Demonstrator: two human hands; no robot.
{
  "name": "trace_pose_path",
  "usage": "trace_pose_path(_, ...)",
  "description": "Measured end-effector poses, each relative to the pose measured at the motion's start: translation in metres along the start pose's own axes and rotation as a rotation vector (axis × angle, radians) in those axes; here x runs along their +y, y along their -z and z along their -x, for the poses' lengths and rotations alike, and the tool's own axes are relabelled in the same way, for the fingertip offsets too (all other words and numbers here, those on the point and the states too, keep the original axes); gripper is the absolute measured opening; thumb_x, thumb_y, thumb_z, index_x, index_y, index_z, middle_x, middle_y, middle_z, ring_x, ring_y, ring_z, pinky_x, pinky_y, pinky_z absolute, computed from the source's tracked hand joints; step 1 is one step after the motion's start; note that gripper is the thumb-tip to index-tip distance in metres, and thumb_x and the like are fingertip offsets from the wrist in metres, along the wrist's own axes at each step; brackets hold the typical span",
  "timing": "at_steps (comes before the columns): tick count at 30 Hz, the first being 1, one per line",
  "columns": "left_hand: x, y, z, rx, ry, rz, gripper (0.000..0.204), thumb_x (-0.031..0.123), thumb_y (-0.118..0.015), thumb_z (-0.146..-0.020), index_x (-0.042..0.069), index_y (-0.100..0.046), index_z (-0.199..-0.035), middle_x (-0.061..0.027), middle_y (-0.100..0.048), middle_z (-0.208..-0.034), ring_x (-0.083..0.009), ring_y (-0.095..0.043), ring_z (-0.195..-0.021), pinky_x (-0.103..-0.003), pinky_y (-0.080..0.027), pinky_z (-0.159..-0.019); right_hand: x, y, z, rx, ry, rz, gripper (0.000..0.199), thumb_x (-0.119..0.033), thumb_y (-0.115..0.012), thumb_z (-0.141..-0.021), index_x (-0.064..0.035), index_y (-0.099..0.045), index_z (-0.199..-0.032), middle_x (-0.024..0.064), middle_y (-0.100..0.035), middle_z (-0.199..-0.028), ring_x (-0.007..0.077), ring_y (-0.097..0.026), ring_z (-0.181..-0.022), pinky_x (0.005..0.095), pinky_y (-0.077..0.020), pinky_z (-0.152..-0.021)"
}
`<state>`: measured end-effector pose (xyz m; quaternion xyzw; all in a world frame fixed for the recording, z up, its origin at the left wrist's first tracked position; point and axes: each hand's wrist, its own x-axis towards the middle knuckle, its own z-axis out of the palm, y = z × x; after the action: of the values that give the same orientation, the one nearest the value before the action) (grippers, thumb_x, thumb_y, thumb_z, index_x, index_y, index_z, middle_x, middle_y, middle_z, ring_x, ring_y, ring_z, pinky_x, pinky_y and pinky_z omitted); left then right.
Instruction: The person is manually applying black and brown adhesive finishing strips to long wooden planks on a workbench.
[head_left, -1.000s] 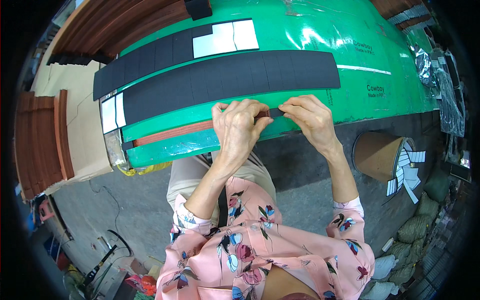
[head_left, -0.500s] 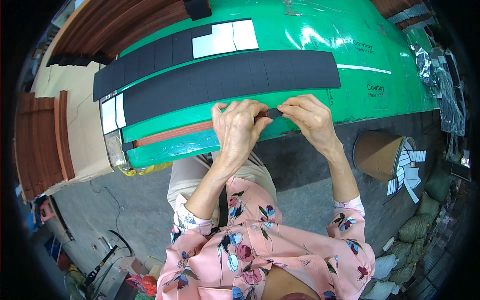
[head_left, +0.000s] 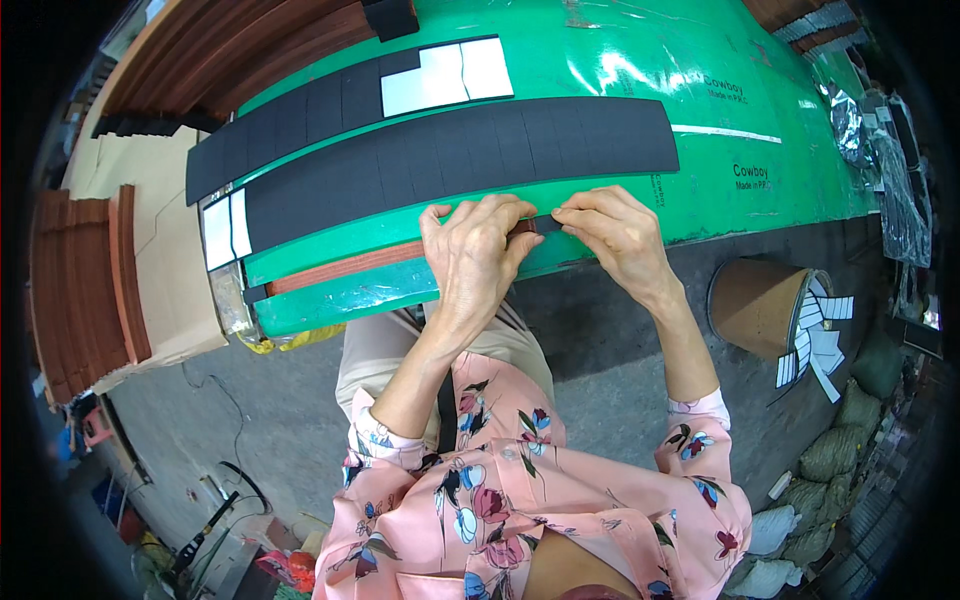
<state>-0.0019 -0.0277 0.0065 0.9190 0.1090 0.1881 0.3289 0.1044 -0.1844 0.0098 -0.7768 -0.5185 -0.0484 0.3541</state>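
Note:
A long, thin reddish-brown strip [head_left: 350,267] lies along the near edge of the green-covered table. My left hand [head_left: 475,245] is closed round it near its right end, thumb and fingers pressing from both sides. A small black pad [head_left: 546,224] sits at that right end, and my right hand [head_left: 620,235] pinches its outer side between thumb and fingertips. Another black pad [head_left: 256,293] is on the strip's left end. Just beyond my hands lies a black sheet [head_left: 450,150] scored into rectangles, with white backing [head_left: 227,228] bared at its left end.
Farther back is a second scored black sheet [head_left: 290,120] with white backing bared. Brown strips are stacked at the back left [head_left: 230,55] and on cardboard at the left [head_left: 80,280]. A brown drum [head_left: 750,308] holding white scraps stands on the floor at right.
Almost nothing differs. Both hands keep their grip at the strip's right end, with only a very slight shift of the right fingers.

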Motion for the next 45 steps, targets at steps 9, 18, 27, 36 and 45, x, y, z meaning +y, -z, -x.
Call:
trace_pose_path(9, -0.001, 0.002, 0.0, -0.017, -0.064, -0.013, 0.022, 0.02, -0.075, -0.071, 0.011, -0.068, -0.09, 0.0012, -0.067, -0.091, -0.0171, -0.061, -0.084, -0.042, -0.032, -0.089, -0.007, -0.004, 0.004, 0.051, -0.017, 0.038, 0.021, -0.002, -0.07, -0.069, -0.0049, -0.068, -0.089, 0.0055, -0.064, -0.091, 0.0225, -0.061, -0.082, 0.0334, -0.0522, -0.067)
trace_pose_path(18, -0.001, -0.001, 0.002, -0.004, -0.095, -0.065, 0.02, 0.022, -0.073, -0.074, 0.011, -0.068, -0.09, 0.0005, -0.067, -0.095, -0.0172, -0.061, -0.087, -0.043, -0.031, -0.09, 0.01, 0.0, 0.014, 0.055, -0.063, -0.067, 0.03, -0.005, -0.072, -0.071, -0.0039, -0.067, -0.1, 0.0097, -0.065, -0.096, 0.0264, -0.061, -0.087, 0.0348, -0.0514, -0.073)
trace_pose_path(27, -0.002, -0.002, 0.003, 0.019, -0.129, -0.088, 0.02, 0.022, -0.073, -0.074, 0.01, -0.068, -0.09, 0.0003, -0.067, -0.095, -0.0174, -0.062, -0.087, -0.044, -0.032, -0.09, 0.009, 0.001, 0.014, 0.053, -0.071, -0.034, 0.02, -0.005, -0.071, -0.072, -0.0019, -0.066, -0.091, 0.0096, -0.066, -0.092, 0.0248, -0.062, -0.084, 0.0333, -0.0503, -0.069)
trace_pose_path(36, -0.002, -0.002, 0.005, 0.011, -0.127, -0.082, 0.019, 0.021, -0.072, -0.075, 0.01, -0.068, -0.09, 0.0007, -0.067, -0.095, -0.0165, -0.062, -0.086, -0.044, -0.032, -0.091, 0.004, 0.002, 0.014, 0.069, -0.081, -0.02, 0.018, -0.006, -0.07, -0.072, -0.0037, -0.066, -0.089, 0.0091, -0.065, -0.088, 0.0264, -0.063, -0.081, 0.0351, -0.0509, -0.07)
trace_pose_path(45, -0.004, -0.001, 0.002, -0.002, -0.112, -0.073, 0.02, 0.023, -0.073, -0.074, 0.01, -0.068, -0.089, 0.0007, -0.067, -0.093, -0.0168, -0.062, -0.085, -0.042, -0.032, -0.09, 0.009, 0.001, 0.013, 0.005, -0.257, -0.235, 0.017, -0.004, -0.07, -0.075, -0.0017, -0.068, -0.091, 0.0088, -0.066, -0.094, 0.0228, -0.064, -0.084, 0.0325, -0.0514, -0.07)
